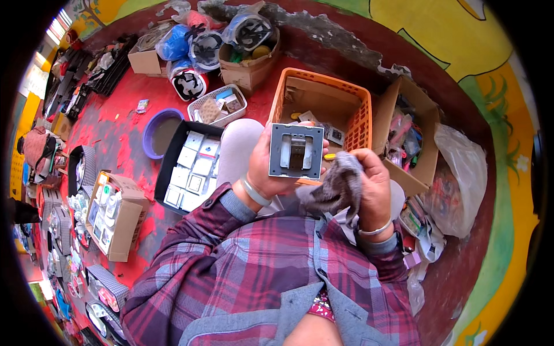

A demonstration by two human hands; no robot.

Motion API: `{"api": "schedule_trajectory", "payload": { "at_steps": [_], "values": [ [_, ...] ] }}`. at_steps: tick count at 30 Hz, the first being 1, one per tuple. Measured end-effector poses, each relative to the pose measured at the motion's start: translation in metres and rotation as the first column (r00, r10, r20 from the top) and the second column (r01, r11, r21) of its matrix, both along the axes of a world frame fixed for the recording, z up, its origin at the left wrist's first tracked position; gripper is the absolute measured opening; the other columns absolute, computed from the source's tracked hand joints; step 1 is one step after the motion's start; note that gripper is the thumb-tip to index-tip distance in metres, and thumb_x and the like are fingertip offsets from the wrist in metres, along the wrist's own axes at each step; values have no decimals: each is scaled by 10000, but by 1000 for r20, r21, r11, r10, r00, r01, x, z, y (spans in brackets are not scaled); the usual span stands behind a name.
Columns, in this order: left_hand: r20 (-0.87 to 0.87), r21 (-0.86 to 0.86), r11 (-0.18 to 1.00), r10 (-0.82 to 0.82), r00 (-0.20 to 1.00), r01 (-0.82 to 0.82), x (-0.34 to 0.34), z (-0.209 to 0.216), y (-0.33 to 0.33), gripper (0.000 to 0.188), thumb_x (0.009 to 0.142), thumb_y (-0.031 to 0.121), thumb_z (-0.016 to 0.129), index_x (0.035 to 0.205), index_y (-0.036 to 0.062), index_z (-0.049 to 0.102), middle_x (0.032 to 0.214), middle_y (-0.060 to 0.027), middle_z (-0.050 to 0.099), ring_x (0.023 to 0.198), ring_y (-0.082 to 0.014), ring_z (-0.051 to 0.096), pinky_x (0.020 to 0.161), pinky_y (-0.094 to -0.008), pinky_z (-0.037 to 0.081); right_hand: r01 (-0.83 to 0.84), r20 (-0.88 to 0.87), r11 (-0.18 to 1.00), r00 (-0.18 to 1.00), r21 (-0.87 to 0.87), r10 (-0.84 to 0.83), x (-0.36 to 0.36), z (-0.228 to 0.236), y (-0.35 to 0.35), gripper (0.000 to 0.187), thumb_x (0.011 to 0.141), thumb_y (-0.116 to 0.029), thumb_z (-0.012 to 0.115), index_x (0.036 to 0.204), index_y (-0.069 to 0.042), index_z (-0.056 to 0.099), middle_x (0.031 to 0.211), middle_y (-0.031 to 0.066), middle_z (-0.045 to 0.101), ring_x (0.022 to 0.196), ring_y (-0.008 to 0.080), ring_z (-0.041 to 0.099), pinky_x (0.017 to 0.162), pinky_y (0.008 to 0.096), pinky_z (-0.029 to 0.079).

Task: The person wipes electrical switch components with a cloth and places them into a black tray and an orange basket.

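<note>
My left hand [258, 172] holds up a square wall switch plate [284, 151], its dark-rimmed back with a metal frame turned toward me. The fingers pass behind the plate and are partly hidden. My right hand [375, 187] is closed on a crumpled grey-brown cloth [339, 185], just right of the plate and apart from it. A small yellow piece shows beside the top of the cloth; I cannot make out what it is. Below the plate, to its left, a black tray [168, 167] holds several white square switch plates [196, 183].
Beyond my hands stands an orange crate [360, 115] lined with cardboard, holding a few plates. A cardboard box [424, 109] of packets is to its right. On the left are a purple basin [149, 135] of murky water, a white basket [234, 119] and another cardboard box [130, 216].
</note>
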State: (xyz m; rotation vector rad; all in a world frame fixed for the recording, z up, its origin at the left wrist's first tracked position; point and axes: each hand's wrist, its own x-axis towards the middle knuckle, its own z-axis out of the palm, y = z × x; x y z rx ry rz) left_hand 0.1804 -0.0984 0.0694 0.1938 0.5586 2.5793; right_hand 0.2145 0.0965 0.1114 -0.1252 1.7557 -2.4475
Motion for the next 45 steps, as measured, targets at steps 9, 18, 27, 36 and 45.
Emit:
{"api": "schedule_trajectory", "payload": {
  "at_steps": [9, 18, 27, 36, 45],
  "values": [
    [-539, -381, 882, 32, 842, -277, 19, -6, 6, 978, 832, 790, 271, 1419, 9, 282, 1366, -193, 448, 1208, -274, 496, 1000, -378, 408, 63, -25, 889, 998, 453, -58, 0, -20, -20, 166, 786, -52, 679, 776, -42, 514, 632, -59, 462, 592, 13, 399, 511, 199, 332],
    [-250, -405, 914, -143, 958, 31, 25, 1, 19, 881, 881, 724, 307, 1409, 21, 333, 1262, -110, 521, 981, -143, 567, 796, -250, 470, 259, -110, 883, 966, 391, -235, 3, -26, -9, 146, 760, 2, 655, 809, -40, 524, 631, -65, 456, 573, -1, 392, 500, 190, 315],
    [-658, -479, 775, -6, 753, -412, 25, 7, 17, 672, 982, 546, 256, 1377, 18, 385, 1229, -126, 554, 1123, -203, 544, 983, -325, 423, 311, -376, 839, 916, 446, -139, -1, -36, -7, 128, 813, 36, 628, 917, -26, 587, 720, -46, 539, 662, 23, 510, 586, 174, 404],
    [183, 116, 989, -109, 977, 88, 9, -8, 16, 674, 988, 533, 194, 1318, 1, 444, 1228, -192, 564, 1118, -320, 567, 973, -467, 453, 255, -205, 948, 955, 189, -216, -1, -15, 1, 118, 848, 43, 591, 953, 4, 630, 889, 16, 630, 792, 73, 595, 702, 198, 472],
    [126, -16, 1000, -14, 992, 16, 10, -21, 18, 661, 1000, 476, 169, 1310, -35, 450, 1203, -175, 589, 1079, -282, 600, 963, -411, 470, 405, -581, 461, 734, 790, 352, -5, -21, -3, 278, 755, -83, 650, 1033, -72, 660, 859, 107, 513, 828, 288, 527, 707, 379, 459]
  ]
}}
